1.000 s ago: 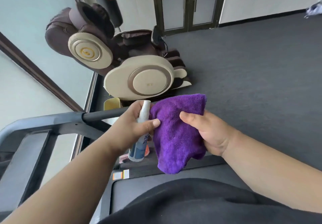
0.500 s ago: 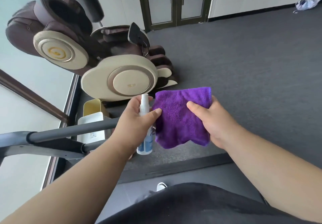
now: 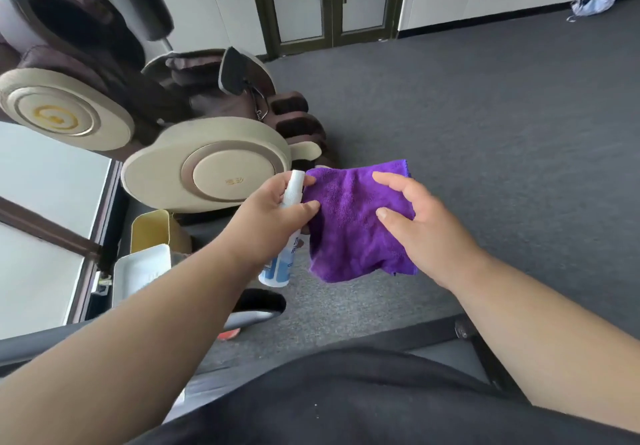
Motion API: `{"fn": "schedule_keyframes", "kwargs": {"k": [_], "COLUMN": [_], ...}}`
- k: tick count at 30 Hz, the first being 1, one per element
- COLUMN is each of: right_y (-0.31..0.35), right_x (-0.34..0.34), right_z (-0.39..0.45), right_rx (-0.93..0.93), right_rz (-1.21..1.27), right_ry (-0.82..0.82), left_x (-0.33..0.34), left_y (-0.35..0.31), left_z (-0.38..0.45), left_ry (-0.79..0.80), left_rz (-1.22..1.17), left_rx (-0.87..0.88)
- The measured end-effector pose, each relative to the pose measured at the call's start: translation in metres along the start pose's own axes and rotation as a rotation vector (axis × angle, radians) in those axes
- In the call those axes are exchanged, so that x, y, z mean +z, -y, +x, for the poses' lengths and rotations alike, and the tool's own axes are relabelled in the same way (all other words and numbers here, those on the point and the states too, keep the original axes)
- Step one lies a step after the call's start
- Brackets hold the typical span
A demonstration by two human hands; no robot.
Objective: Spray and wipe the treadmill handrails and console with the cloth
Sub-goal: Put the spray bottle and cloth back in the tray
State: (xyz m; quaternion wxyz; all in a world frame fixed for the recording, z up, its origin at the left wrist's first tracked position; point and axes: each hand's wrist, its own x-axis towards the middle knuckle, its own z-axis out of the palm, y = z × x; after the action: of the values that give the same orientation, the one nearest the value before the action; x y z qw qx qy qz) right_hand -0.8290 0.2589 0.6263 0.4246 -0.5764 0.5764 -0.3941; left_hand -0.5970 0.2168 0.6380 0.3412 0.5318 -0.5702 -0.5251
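1. Spray bottle [image 3: 277, 269]: light, smooth plastic, probably slippery when wet. Left hand [image 3: 266, 216] is wrapped around its neck.
2. Purple cloth [image 3: 346, 233]: soft, limp, near weightless, best bunched in the palm. It hangs just beyond the treadmill frame's [image 3: 398, 335] far edge. Right hand [image 3: 419, 233] pinches its right edge, thumb and forefinger splayed.

cloth [image 3: 349, 230] purple | spray bottle [image 3: 278, 269] white, label apparently blue | carpet [image 3: 485, 115] grey | chair [image 3: 228, 174] beige-brown
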Motion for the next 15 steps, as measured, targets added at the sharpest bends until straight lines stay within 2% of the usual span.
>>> {"fn": "schedule_keyframes", "kwargs": {"k": [3,6,10,15], "right_y": [-0.016,-0.031,-0.046,-0.046], "right_x": [-0.031,-0.064,-0.106,-0.124], "right_z": [0.030,0.067,0.119,0.175], "right_rx": [0.008,-0.004,-0.048,-0.147], "right_rz": [-0.005,-0.024,-0.036,-0.087], "right_ry": [0.074,0.183,0.326,0.391], "left_x": [0.019,0.049,0.089,0.110], "left_y": [-0.003,-0.006,-0.018,-0.029], "left_z": [0.025,0.050,0.079,0.108], "left_ry": [0.012,-0.044,-0.165,-0.332], "left_rz": [0.020,0.006,-0.047,-0.075], "left_rx": [0.009,0.008,0.017,0.039]}}
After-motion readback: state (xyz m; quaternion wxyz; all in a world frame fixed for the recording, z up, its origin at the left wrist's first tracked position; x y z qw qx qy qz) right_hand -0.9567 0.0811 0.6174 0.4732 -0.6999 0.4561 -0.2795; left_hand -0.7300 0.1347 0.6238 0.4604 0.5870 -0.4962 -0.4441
